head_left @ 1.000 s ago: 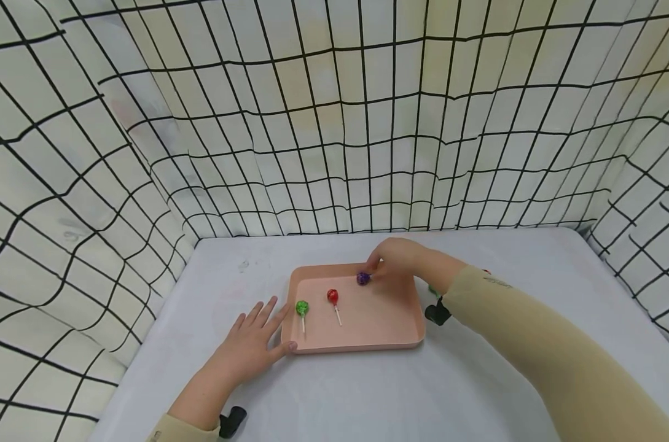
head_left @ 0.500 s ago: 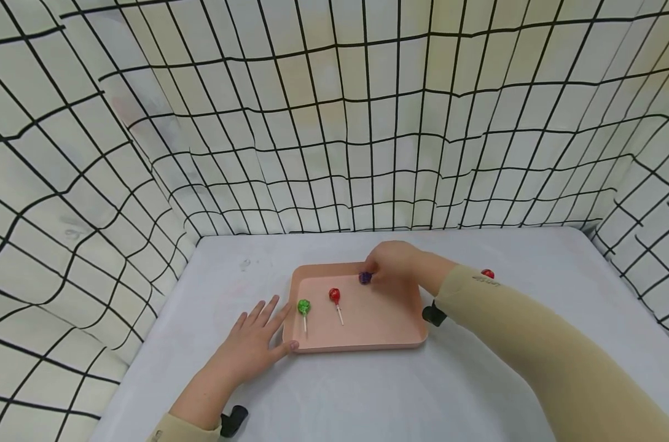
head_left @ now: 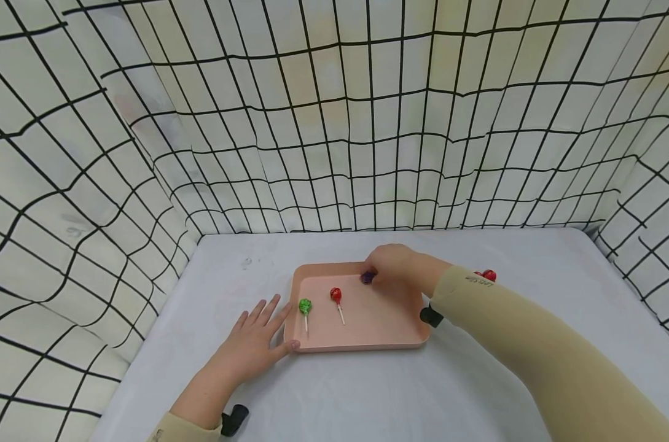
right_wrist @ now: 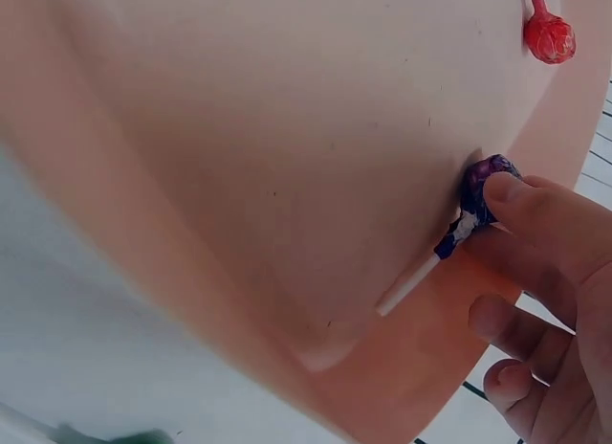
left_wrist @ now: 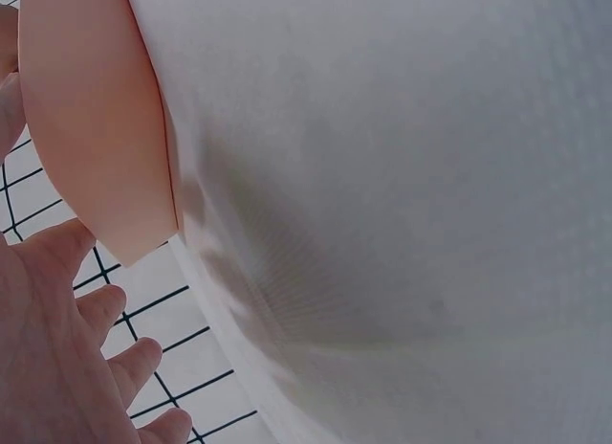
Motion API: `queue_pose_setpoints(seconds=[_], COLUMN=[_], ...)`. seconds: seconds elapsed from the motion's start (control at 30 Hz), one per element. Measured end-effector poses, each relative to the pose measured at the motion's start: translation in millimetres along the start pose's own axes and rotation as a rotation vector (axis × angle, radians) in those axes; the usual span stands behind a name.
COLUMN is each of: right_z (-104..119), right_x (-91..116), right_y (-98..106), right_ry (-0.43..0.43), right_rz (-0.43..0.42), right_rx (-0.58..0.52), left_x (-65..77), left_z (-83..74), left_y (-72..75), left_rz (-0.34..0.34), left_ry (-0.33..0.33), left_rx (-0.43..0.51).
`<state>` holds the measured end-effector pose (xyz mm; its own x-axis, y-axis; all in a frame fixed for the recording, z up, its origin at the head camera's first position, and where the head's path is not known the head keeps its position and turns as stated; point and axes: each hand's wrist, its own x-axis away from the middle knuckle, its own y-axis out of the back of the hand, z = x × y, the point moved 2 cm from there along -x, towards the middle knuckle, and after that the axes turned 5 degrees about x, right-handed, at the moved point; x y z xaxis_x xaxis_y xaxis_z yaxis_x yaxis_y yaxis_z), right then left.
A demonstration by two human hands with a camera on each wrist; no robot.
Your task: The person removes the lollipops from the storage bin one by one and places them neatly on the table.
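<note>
A pink tray point(head_left: 384, 322) lies on the white table with lollipops in it. My right hand point(head_left: 397, 264) is over its back right part and pinches a purple lollipop point(right_wrist: 490, 176) by the wrapped head, between thumb and forefinger. The white stick point(right_wrist: 408, 286) points away from the fingers, close to the tray floor. My left hand point(head_left: 251, 347) rests at the tray's left edge, fingers spread, thumb at the front left corner. Inside the tray, a green lollipop point(head_left: 305, 306) lies near the left wall and a red lollipop point(head_left: 336, 295) is left of the middle.
Past the right sleeve, red lollipops point(head_left: 489, 275) show on the table, partly covered by the arm. A blurred green thing point(right_wrist: 115, 437) sits outside the tray in the right wrist view. Cloth walls with a black grid point(head_left: 367, 153) stand behind and at both sides.
My right hand's fingers have closed further over the purple lollipop, hiding more of its head. The sleeve has shifted slightly, so red lollipops show behind it. My left hand stays in place.
</note>
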<state>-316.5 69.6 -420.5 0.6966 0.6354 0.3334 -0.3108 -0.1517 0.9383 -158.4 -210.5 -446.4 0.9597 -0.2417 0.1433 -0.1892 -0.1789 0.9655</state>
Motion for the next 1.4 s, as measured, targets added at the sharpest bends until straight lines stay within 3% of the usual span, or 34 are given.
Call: queue_pose_setpoints(seconds=[0.73, 1.17, 1.4], right_z=[-4, -10, -7], right_x=[15, 14, 15], right_y=[-2, -5, -2], right_ry=[0.031, 0.008, 0.055], right_rz=[0.006, -0.029, -0.053], right_rx=[-0.085, -0.053, -0.022], left_x=[0.9, 2.1, 2.4], left_z=[-1.3, -0.8, -2.5], left_y=[5.6, 4.4, 4.6], left_rz=[0.005, 0.005, 0.004], left_ry=[0.002, -0.003, -0.01], left_rx=[0.01, 0.011, 0.025])
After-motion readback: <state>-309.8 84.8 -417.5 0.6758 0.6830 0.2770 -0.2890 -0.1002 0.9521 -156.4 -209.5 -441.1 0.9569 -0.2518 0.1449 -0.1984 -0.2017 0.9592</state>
